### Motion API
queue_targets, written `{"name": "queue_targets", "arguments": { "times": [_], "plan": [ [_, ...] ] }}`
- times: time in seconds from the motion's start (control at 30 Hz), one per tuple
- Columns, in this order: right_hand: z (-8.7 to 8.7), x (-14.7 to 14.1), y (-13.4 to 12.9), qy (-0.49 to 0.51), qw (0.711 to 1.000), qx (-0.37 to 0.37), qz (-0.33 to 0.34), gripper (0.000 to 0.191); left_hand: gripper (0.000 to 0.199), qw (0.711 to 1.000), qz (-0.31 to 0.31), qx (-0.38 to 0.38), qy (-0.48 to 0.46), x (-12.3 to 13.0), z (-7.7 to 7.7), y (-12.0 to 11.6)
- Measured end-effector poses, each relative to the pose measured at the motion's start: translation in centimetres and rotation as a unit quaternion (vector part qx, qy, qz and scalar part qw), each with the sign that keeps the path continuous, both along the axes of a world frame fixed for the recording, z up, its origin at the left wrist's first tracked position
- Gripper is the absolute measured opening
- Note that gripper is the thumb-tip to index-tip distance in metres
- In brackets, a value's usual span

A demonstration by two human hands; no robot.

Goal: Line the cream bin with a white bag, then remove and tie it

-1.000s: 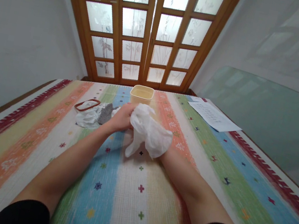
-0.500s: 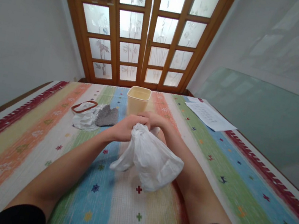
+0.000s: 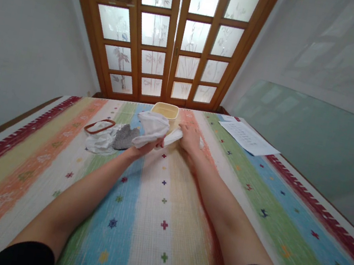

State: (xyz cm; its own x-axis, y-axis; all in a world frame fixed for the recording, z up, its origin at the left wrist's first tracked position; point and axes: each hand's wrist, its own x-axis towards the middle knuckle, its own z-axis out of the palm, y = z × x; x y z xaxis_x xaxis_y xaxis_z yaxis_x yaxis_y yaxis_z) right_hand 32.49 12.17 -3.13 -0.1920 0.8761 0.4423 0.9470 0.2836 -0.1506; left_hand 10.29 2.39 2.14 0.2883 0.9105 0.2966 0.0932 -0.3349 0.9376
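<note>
A thin white plastic bag (image 3: 153, 124) is stretched between my two hands, just in front of a pale yellow square bin (image 3: 166, 110). My left hand (image 3: 150, 146) is closed on the bag, whose puffed part flops over the fingers and partly hides them. Wrapped round the bag's twisted other end is my right hand (image 3: 189, 138), and a bit of white shows past its right side. The bag's puffed part hides some of the bin's front left side.
Left of my hands lie a grey cloth (image 3: 125, 137), a crumpled white bag (image 3: 103, 141) and a reddish-brown oval ring (image 3: 99, 126). Printed sheets (image 3: 248, 137) lie at the back right of the striped tablecloth (image 3: 151, 219).
My hands have moved apart. The bag, which hung down below them, has swung up and left over my left hand and is now stretched between both.
</note>
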Motion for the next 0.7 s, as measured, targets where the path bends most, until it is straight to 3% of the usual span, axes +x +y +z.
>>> {"name": "queue_targets", "arguments": {
  "times": [0.13, 0.27, 0.43, 0.6, 0.7],
  "plan": [
    [-0.9, -0.5, -0.2, -0.022, 0.998, -0.004, 0.059, 0.032, 0.062, 0.993, -0.025, -0.043, -0.110, -0.8, -0.1, 0.7],
    [-0.9, -1.2, -0.7, -0.038, 0.996, 0.002, 0.078, 0.024, 0.062, 0.979, -0.055, -0.089, -0.177, -1.0, 0.1, 0.9],
    [-1.5, -2.0, -2.0, -0.005, 0.998, 0.031, 0.051, 0.026, 0.062, 0.967, -0.071, -0.128, -0.210, -1.1, -0.2, 1.1],
    [-1.9, -2.6, -2.9, 0.010, 0.997, 0.037, 0.074, 0.040, 0.062, 0.957, -0.045, -0.180, -0.225, -1.6, -0.9, 1.8],
    [-1.8, -2.6, -2.9, 0.014, 0.998, 0.023, 0.054, 0.036, 0.060, 0.948, -0.031, -0.199, -0.245, -2.0, -1.6, 2.5]
  ]
}}
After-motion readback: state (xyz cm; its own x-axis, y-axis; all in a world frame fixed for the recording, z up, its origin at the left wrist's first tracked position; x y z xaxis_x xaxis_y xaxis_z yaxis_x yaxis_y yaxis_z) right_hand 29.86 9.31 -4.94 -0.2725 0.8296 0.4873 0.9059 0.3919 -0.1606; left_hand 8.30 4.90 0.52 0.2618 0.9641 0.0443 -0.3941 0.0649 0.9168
